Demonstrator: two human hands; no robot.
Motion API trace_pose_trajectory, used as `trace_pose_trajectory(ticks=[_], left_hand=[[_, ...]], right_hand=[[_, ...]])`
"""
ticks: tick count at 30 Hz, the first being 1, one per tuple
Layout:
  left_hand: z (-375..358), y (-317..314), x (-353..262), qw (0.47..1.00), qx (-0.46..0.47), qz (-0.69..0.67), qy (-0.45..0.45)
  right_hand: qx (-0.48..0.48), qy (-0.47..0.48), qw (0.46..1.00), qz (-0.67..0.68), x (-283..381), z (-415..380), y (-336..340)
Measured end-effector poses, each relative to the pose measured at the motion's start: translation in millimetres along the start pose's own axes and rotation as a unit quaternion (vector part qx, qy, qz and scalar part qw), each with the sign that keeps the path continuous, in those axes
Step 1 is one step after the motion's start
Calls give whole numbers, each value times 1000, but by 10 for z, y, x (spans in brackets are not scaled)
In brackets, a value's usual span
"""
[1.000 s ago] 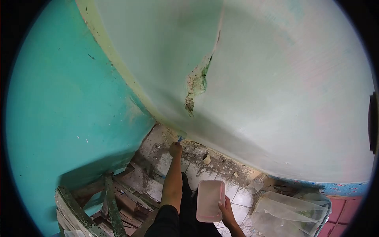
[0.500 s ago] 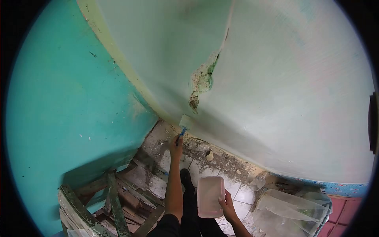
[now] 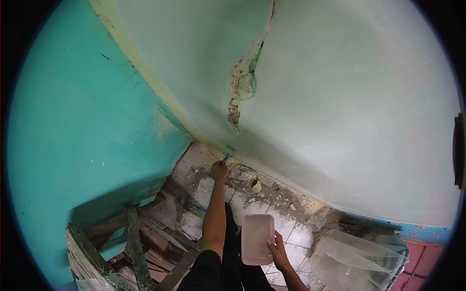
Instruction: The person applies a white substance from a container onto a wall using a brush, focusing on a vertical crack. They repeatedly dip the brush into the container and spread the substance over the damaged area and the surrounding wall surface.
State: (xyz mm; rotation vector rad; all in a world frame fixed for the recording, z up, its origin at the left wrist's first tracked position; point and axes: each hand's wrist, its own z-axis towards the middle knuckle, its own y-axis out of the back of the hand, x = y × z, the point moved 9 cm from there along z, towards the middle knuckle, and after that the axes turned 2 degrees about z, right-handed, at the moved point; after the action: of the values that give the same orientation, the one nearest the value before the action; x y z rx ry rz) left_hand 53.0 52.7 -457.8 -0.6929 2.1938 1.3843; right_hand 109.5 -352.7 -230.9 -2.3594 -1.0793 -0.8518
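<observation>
Pink tub [image 3: 244,240] held near half past five by the right hand [image 3: 278,252], I noted the left hand [image 3: 219,170], closed round a blue tool [image 3: 226,156] at six o'clock from the wall hole [image 3: 242,82], had just dropped, suggesting a downward stroke.

The tub [image 3: 256,263] is made of smooth plastic. The light wall [image 3: 340,106] is painted smooth and dull, but rough, crumbly bits are shown in the broken patch [image 3: 241,82]. The green wall [image 3: 97,106] is painted smooth. The frame [image 3: 135,242] is made of rough wood and is patchily painted. Smooth, shiny tiles [image 3: 300,236] are speckled with gritty dirt [image 3: 286,199]. The sheet [image 3: 357,252] is made of thin, see-through plastic.
</observation>
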Motion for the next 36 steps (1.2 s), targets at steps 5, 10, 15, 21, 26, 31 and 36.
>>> trace_pose_trajectory(ticks=[5,10,15,21,26,31,36], left_hand=[[-745,974,-656,979,-33,-174,-100],[-1056,1462,-1008,932,-11,-319,-169],[-662,908,-634,953,18,-267,-141],[-226,200,217,1000,-14,-24,-2],[-629,1012,-732,993,-99,-16,-62],[-1181,2026,-1283,958,-127,-202,-159],[-1027,2103,-1319,915,-55,-361,-172]], right_hand=[[-9,21,1000,4,29,13,76],[-5,28,1000,3,88,62,67],[5,45,999,5,99,128,10],[4,36,999,-8,162,56,-51],[7,36,999,3,173,-23,-62],[11,37,999,-10,290,-74,-97],[22,50,998,-13,468,-84,-178]])
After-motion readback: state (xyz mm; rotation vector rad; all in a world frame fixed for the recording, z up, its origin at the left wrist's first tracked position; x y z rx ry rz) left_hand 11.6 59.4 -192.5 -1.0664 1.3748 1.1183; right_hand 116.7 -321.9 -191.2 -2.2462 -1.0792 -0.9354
